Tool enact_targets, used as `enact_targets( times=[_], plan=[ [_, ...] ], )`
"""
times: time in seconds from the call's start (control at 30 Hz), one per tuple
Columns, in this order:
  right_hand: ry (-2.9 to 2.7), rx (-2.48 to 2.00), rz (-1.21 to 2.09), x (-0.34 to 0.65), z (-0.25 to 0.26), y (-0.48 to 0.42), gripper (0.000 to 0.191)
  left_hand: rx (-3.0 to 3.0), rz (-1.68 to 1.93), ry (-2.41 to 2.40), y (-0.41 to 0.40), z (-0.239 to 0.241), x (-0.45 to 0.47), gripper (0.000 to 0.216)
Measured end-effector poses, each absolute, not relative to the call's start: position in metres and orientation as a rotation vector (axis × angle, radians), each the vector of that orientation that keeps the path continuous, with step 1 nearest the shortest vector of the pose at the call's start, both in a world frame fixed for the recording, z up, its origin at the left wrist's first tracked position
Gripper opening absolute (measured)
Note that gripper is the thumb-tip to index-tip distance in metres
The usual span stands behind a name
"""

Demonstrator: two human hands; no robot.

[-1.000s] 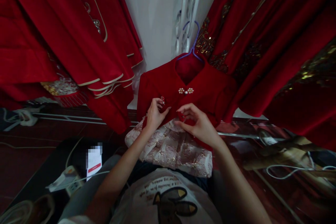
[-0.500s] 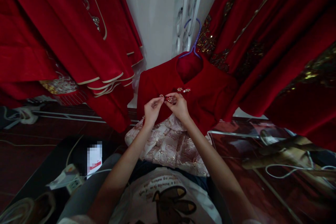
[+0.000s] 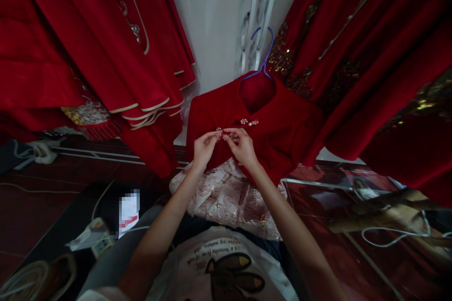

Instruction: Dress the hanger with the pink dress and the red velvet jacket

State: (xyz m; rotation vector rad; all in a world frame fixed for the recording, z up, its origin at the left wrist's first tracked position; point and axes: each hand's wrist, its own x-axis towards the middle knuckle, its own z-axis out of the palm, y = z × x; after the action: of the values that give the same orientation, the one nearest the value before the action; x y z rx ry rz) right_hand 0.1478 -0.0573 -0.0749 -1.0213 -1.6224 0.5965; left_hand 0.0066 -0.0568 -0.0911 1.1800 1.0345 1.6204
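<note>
A small red velvet jacket (image 3: 282, 122) hangs on a purple hanger (image 3: 263, 59) in front of me. Its top pearl clasp (image 3: 249, 122) is fastened below the collar. My left hand (image 3: 204, 147) and my right hand (image 3: 243, 146) meet at a second pearl clasp (image 3: 222, 134) lower on the jacket front. Both hands pinch that clasp with thumb and fingertips. A pale pink and gold brocade skirt (image 3: 229, 197) lies under the jacket on my lap.
Long red gowns (image 3: 106, 56) hang at the left, and red gowns with gold trim (image 3: 370, 66) hang at the right. A white wall (image 3: 212, 23) shows between them. White cables (image 3: 391, 240) and a power strip (image 3: 95, 240) lie on the dark floor.
My right hand moved up and left from the jacket's hem to meet my left hand at the lower clasp. Both hands now pinch it.
</note>
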Motion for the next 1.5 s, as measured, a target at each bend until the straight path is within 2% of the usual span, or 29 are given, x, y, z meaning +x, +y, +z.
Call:
enact_targets(
  times=[0.27,0.53,0.73,0.83,1.1,1.27,1.37,1.5],
  plan=[
    [-1.671,-0.991,0.585,0.151,-0.072,-0.060,0.023,1.500,1.483,1.093,-0.068,-0.078,-0.007,0.032],
    [-1.700,-0.997,0.524,0.152,-0.071,-0.063,0.024,1.648,1.509,1.180,-0.068,-0.081,-0.008,0.024],
    [-1.737,-1.007,0.509,0.154,-0.068,-0.061,0.024,1.827,1.220,1.103,-0.051,-0.071,-0.025,0.021],
    [-1.737,-1.007,0.632,0.165,-0.065,-0.070,0.026,1.925,1.051,1.039,-0.048,-0.067,-0.041,0.021],
    [-1.944,-1.272,0.915,0.225,-0.094,-0.100,0.014,1.926,0.795,1.071,-0.067,-0.101,-0.086,0.018],
    [-2.036,-1.275,0.812,0.218,-0.123,-0.094,0.026,1.748,0.697,1.029,-0.073,-0.107,-0.082,0.018],
    [-1.975,-1.230,0.790,0.210,-0.136,-0.089,0.024,1.653,0.721,1.021,-0.076,-0.122,-0.068,0.024],
    [-1.838,-1.196,0.859,0.206,-0.145,-0.087,0.020,1.586,0.937,1.173,-0.080,-0.148,-0.046,0.036]
  ],
)
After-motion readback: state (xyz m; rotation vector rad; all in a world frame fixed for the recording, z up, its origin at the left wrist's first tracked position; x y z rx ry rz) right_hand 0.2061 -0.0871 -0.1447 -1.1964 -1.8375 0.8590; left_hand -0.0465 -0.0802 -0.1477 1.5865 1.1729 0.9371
